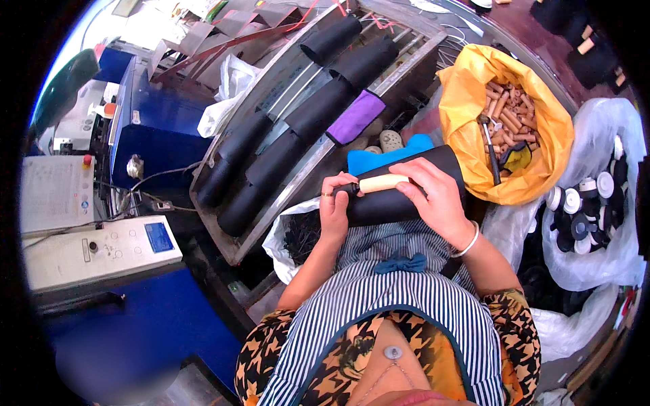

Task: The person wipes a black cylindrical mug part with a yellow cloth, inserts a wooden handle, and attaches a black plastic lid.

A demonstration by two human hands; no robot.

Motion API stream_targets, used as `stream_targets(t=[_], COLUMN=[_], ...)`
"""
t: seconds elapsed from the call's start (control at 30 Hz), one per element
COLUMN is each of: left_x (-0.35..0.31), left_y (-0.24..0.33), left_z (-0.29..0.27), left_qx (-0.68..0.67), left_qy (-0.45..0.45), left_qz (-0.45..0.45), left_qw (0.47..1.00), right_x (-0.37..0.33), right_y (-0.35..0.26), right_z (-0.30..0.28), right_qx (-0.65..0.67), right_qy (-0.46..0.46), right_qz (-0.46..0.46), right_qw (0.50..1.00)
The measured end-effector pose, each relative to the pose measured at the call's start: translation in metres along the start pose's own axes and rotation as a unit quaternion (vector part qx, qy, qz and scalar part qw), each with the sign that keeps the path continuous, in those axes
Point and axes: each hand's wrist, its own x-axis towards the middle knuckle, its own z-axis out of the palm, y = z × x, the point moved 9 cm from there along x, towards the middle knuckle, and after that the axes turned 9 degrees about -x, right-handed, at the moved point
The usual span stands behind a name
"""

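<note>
A pale tan cylindrical piece lies crosswise in front of me, over a black roll resting on my lap. My left hand is closed on a small black part at the cylinder's left end; whether the two are joined cannot be made out. My right hand bends over the right end of the cylinder, fingers around it, with a white bangle at the wrist. Something bright blue shows just behind the roll.
A metal-framed rack with several black rolls and a purple one stands ahead to the left. At the right, a yellow bag holds brown cylinders and a hammer-like tool. Beside it, a clear bag contains white and black round parts.
</note>
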Motion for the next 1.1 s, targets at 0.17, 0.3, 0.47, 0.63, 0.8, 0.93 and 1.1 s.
stream_targets(t=[0.17, 0.3, 0.47, 0.63, 0.8, 0.93, 1.1], left_x=[-0.009, -0.014, -0.018, -0.022, -0.009, -0.030, -0.033], left_y=[0.007, 0.011, 0.011, 0.011, 0.003, 0.006, 0.007], left_z=[0.006, 0.013, 0.018, 0.017, 0.025, 0.013, 0.039], left_qx=[0.123, 0.166, 0.153, 0.163, 0.165, 0.218, 0.215], left_qy=[-0.060, -0.082, -0.090, -0.087, -0.089, -0.057, -0.119], left_qz=[0.081, 0.105, 0.145, 0.143, 0.039, 0.060, 0.101], left_qw=[0.987, 0.977, 0.973, 0.972, 0.981, 0.972, 0.964], right_x=[-0.001, -0.005, -0.003, 0.006, -0.004, -0.013, -0.010], right_y=[-0.017, -0.018, -0.007, 0.006, -0.030, -0.038, -0.005], right_z=[0.017, 0.027, 0.039, 0.054, 0.049, 0.055, 0.063], right_qx=[-0.184, -0.166, -0.114, -0.120, -0.285, -0.219, -0.129], right_qy=[-0.069, -0.101, -0.193, -0.305, -0.169, -0.141, -0.354], right_qz=[-0.211, -0.217, -0.077, -0.004, -0.273, -0.347, -0.104], right_qw=[0.958, 0.956, 0.972, 0.945, 0.903, 0.901, 0.921])
